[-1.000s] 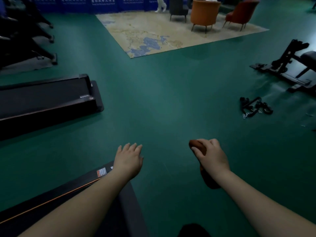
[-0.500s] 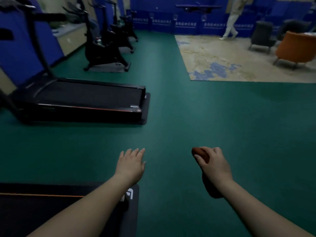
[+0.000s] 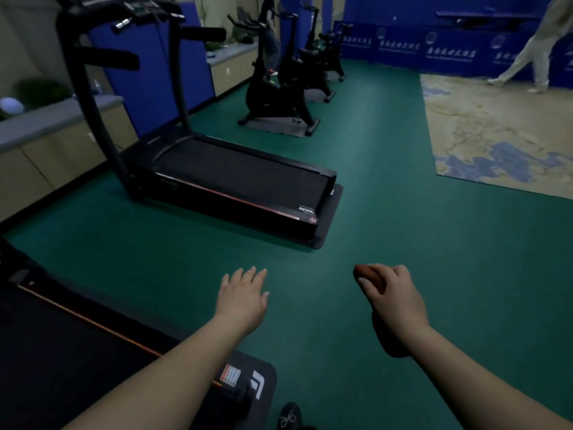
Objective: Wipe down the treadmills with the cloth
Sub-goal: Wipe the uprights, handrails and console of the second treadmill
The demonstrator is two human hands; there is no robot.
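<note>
Nearest the wearer, a shoe tip (image 3: pixel 290 415) shows at the bottom edge, beside the rear corner of the near treadmill (image 3: pixel 93 352), whose dark deck and orange side stripe fill the lower left on a black mat.

Left hand (image 3: pixel 243 297): held out over the green floor (image 3: pixel 387 212), fingers straight and spread, holding nothing.

Right hand (image 3: pixel 392 297): grip curled and pinching the cloth (image 3: pixel 369 276), a reddish-brown bundle that shows ahead of the knuckles and hangs dark below the wrist. The cloth touches no machine.

Change noted: over the last second the view has swung left. The rug and chairs filled the frame a second ago; now the far treadmill (image 3: pixel 242 178) stands in full, uprights and console included, well apart from the hands across bare floor. Hand posture is unchanged throughout.

Assessment: the person appears to be between machines, turning towards the far treadmill as the next unit to wipe. No wiping is under way at this moment.

Beyond it stand exercise bikes (image 3: pixel 279 97). The patterned rug (image 3: pixel 496 135) lies far right, where another person (image 3: pixel 533 48) walks along the blue wall.
</note>
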